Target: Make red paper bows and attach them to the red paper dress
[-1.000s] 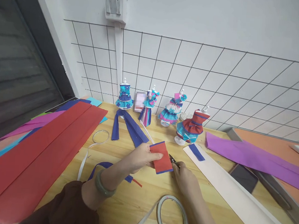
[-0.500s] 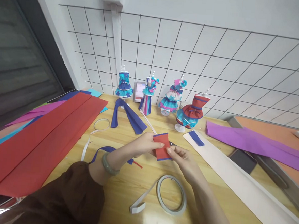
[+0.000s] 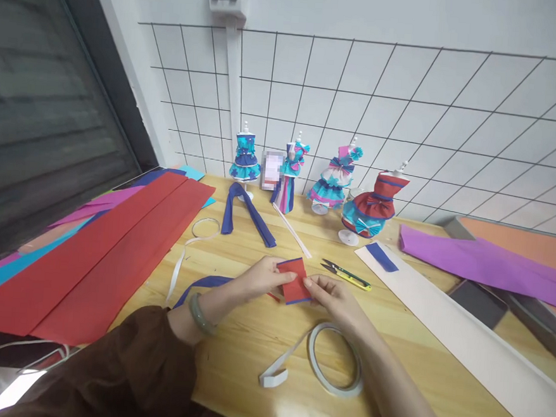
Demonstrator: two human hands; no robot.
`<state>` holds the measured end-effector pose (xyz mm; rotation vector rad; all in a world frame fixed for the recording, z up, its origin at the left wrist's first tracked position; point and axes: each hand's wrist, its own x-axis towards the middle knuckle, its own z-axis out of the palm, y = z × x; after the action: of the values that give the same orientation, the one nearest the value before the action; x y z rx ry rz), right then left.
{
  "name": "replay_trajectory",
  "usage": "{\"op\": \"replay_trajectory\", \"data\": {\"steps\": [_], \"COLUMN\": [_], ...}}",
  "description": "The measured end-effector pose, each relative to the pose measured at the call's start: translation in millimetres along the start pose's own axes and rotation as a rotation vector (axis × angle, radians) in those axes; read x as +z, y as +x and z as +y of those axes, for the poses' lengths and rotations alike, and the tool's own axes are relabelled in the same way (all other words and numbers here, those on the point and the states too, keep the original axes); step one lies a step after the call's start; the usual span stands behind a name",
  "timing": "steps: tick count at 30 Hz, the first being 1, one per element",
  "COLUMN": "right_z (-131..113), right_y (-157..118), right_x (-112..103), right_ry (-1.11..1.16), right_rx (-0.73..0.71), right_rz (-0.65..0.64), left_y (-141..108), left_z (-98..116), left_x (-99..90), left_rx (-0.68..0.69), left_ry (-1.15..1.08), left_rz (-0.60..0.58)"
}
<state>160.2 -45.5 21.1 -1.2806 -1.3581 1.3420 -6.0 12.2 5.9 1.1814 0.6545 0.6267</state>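
"Brown cloth sleeve (image 3: 124, 363) at the near edge, on the left arm. What's beyond it?"

"A roll of white tape (image 3: 311, 350) on the wooden table (image 3: 236, 364), near the right forearm, its loose end curled."

"And the hands?"

"Over the table, with a small red piece (image 3: 295, 287) edged in blue between them. The left hand (image 3: 261, 277) has its left side pinched, thumb on top; the right hand (image 3: 331, 297) nips the opposite edge, thumb and finger closed on it."

"Anything past them?"

"Yellow-handled snips (image 3: 354, 278), just beyond the right hand and apart from it. Long red sheets (image 3: 98, 253) lie to the left, a pale strip (image 3: 445, 328) to the right. A folded blue strip (image 3: 252, 215) is farther off."

"At the back?"

"Four little dress forms (image 3: 330, 177) in ruffled outfits, before a white wall with a wire grid (image 3: 272, 80)."
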Motion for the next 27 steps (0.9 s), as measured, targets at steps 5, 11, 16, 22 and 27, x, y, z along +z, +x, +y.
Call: {"op": "replay_trajectory", "data": {"steps": [5, 11, 16, 22, 27], "right_z": [6.3, 5.8, 5.9, 3.3, 0.5], "right_y": [1.7, 0.1, 0.5, 1.0, -0.8], "right_x": [0.5, 1.0, 6.1, 3.8, 4.0], "right_ry": [-0.001, 0.04, 0.006, 0.006, -0.005], "right_rx": [0.022, 0.035, 0.057, 0.015, -0.039], "right_rz": [-0.005, 0.056, 0.087, 0.133, 0.077], "left_y": [-2.1, -9.6, -9.1, -7.0, -6.7], "left_z": [-7.2, -6.9, -11.7, -6.0, 1.3], "left_x": [0.7, 0.5, -1.9, -9.3, -11.1], "left_rx": [0.002, -0.104, -0.102, -0.097, -0.096], "left_ry": [0.018, -0.125, -0.097, -0.094, -0.087], "left_rz": [-0.025, -0.101, -0.066, 0.027, 0.117]}}
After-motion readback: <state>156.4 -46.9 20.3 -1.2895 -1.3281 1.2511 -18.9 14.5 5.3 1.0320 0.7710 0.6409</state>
